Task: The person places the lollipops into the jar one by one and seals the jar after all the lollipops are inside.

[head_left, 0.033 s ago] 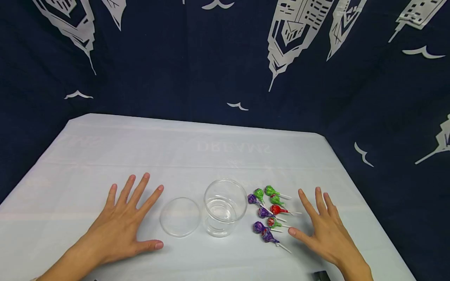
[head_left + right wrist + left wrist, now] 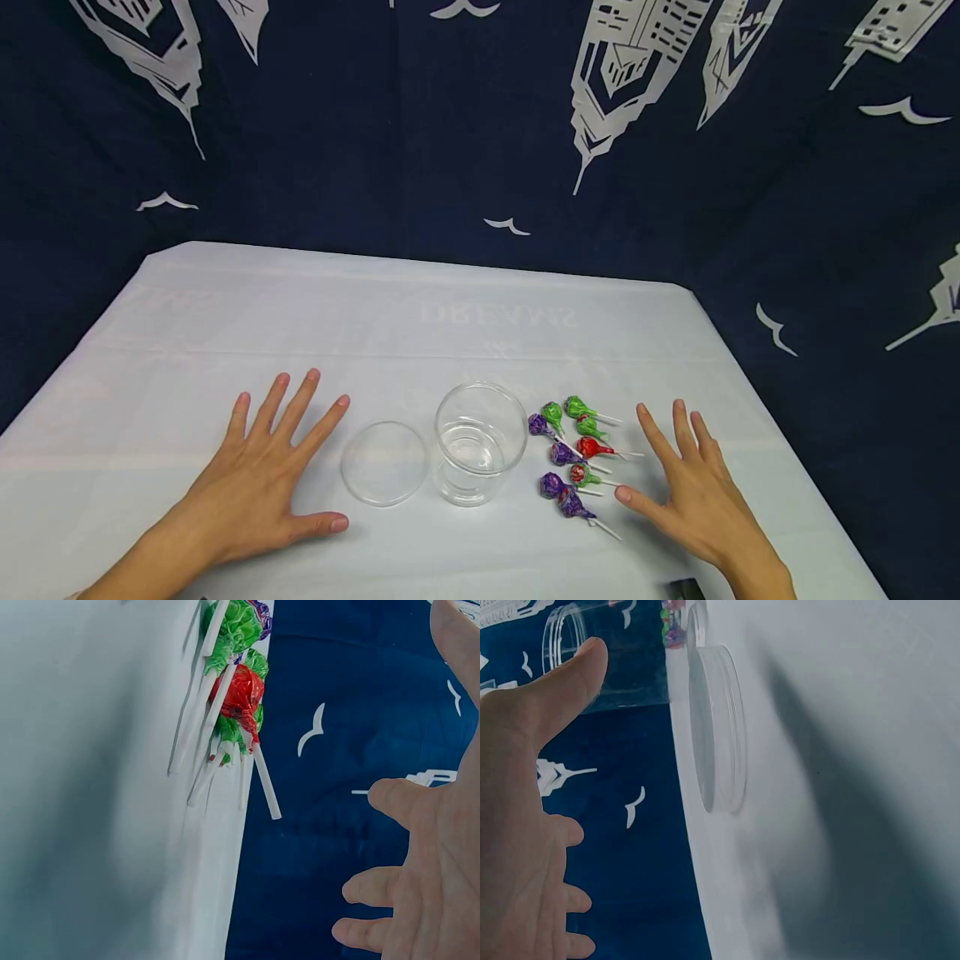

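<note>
Okay so there's a navy printed cloth (image 2: 450, 125) behind the white table (image 2: 337, 333), a black object (image 2: 686, 590) poking in near the right hand (image 2: 701, 496), and one clear jar (image 2: 478, 450) standing upright between one clear lid (image 2: 384, 463), lying flat, and the lollipops (image 2: 588, 447). Sticks (image 2: 266, 781) mostly point rightward, and I count nine pops: four purple, three green, one red, one red-and-green. Both that hand and the left hand (image 2: 255, 487), left of the lid, are spread wide, holding nothing.

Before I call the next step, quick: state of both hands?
Left hand: open, fingers spread, holding nothing, nearest the clear round lid.
Right hand: open, fingers apart, holding nothing, beside the wrapped lollipops.
</note>
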A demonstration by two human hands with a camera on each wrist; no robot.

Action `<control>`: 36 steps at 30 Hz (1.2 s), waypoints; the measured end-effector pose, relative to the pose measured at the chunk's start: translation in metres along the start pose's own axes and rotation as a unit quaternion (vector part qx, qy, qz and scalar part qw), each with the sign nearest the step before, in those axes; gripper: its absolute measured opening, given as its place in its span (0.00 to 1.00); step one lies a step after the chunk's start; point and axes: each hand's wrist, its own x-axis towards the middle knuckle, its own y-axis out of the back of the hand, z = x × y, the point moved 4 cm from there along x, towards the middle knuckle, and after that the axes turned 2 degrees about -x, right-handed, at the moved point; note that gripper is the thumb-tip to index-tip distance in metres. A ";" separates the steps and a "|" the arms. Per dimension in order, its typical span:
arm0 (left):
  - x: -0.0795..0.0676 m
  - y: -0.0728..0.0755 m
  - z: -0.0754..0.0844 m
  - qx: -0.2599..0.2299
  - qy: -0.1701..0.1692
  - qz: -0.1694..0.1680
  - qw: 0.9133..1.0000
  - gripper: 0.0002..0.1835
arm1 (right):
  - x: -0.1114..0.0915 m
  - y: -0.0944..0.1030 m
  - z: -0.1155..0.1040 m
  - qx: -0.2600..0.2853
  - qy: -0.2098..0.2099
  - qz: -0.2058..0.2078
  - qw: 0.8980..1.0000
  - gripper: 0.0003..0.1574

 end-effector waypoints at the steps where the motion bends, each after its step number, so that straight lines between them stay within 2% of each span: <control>1: 0.001 0.000 0.000 0.000 0.000 -0.001 1.000 0.63 | 0.000 0.000 0.000 0.001 0.000 0.001 1.000 0.64; 9: 0.004 0.003 0.006 -0.026 -0.017 0.016 0.999 0.64 | 0.005 0.003 -0.001 0.015 -0.007 0.009 1.000 0.65; 13: 0.012 0.009 0.021 -0.075 -0.043 0.029 0.996 0.66 | 0.014 0.013 -0.005 0.045 0.000 0.033 0.998 0.65; 16: 0.024 0.010 0.036 -0.143 -0.065 0.048 0.986 0.65 | 0.020 0.018 -0.009 0.096 0.023 0.068 0.993 0.64; 19: 0.035 0.005 0.050 -0.237 -0.062 0.054 0.968 0.62 | 0.022 0.016 -0.010 0.147 0.048 0.100 0.983 0.60; 24: 0.051 -0.014 0.059 -0.390 -0.038 0.077 0.917 0.59 | 0.026 0.006 -0.011 0.200 0.083 0.146 0.965 0.56; 27: 0.057 -0.028 0.059 -0.451 -0.038 0.087 0.887 0.57 | 0.028 0.001 -0.011 0.212 0.099 0.163 0.958 0.56; 29: 0.061 -0.037 0.058 -0.485 -0.035 0.079 0.870 0.57 | 0.029 -0.003 -0.011 0.216 0.107 0.166 0.956 0.55; 32: 0.065 -0.050 0.058 -0.519 -0.027 0.062 0.852 0.56 | 0.031 -0.007 -0.012 0.219 0.118 0.166 0.954 0.54; 35: 0.067 -0.061 0.058 -0.534 -0.026 0.056 0.843 0.56 | 0.032 -0.011 -0.012 0.219 0.131 0.167 0.952 0.53; 36: 0.067 -0.063 0.059 -0.534 -0.028 0.057 0.843 0.56 | 0.033 -0.012 -0.012 0.219 0.134 0.167 0.952 0.53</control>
